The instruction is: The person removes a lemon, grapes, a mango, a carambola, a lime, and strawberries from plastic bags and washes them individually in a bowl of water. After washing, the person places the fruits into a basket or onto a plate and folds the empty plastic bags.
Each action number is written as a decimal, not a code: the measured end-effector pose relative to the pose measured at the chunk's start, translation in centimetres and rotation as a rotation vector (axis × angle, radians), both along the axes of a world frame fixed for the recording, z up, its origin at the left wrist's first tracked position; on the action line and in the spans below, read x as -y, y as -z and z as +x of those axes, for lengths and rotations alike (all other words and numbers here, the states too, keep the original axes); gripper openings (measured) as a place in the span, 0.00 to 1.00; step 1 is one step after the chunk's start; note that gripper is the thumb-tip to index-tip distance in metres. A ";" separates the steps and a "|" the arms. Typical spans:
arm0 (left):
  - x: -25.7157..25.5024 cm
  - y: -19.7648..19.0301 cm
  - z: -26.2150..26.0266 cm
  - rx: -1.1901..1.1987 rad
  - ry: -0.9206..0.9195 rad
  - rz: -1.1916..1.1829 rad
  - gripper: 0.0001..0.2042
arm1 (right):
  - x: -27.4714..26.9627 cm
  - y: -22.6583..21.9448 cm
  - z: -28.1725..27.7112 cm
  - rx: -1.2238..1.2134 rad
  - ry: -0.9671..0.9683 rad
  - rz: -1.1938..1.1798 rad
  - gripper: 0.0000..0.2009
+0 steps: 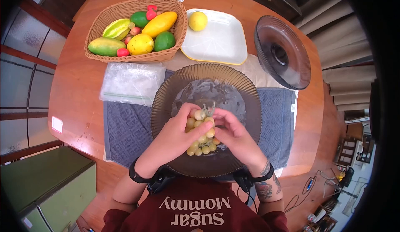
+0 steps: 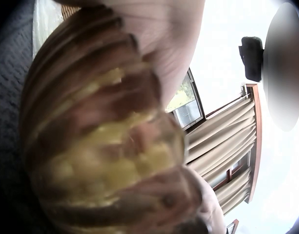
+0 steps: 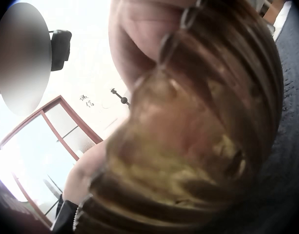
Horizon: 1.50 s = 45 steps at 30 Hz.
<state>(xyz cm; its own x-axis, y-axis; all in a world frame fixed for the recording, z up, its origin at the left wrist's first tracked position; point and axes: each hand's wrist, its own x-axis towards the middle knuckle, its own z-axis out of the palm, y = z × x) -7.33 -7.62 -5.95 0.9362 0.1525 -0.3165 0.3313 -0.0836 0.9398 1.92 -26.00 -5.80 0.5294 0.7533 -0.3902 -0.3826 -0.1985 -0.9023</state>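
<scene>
A bunch of pale green grapes (image 1: 202, 139) is held over a large ribbed, brown-tinted glass bowl (image 1: 164, 103) in front of the person. My left hand (image 1: 175, 133) grips the bunch from its left side, the thumb laid across the grapes. From the right, my right hand (image 1: 236, 135) holds the bunch near its top, fingers curled by the stem. Bare green stem tips stick up between both hands. Each wrist view is mostly filled by the bowl's ribbed wall (image 2: 66, 63), through which yellowish grapes show blurred. The glass hides most of the fingers there.
Under the bowl lies a blue towel (image 1: 277, 128). A clear zip bag (image 1: 132, 82) lies at its left. Behind are a wicker basket (image 1: 93, 32) of fruit and a white tray (image 1: 221, 40) bearing a round yellow fruit (image 1: 198, 21). Another dark glass bowl (image 1: 298, 53) stands at right.
</scene>
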 end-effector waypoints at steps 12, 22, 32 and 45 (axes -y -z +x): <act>0.0 0.3 -0.1 -0.044 0.018 0.079 0.21 | -0.7 -0.8 -0.4 0.064 -0.221 -0.059 0.27; 0.6 1.2 -0.2 -0.017 -0.021 -0.065 0.27 | -0.4 0.5 0.1 0.201 0.177 -0.270 0.21; 0.3 1.0 -0.5 -0.077 0.319 0.388 0.26 | 0.0 0.6 -0.1 0.465 -0.211 -0.303 0.45; 0.6 1.0 -0.7 0.116 0.411 -0.033 0.45 | -0.3 -0.7 1.1 -0.342 0.072 -0.239 0.30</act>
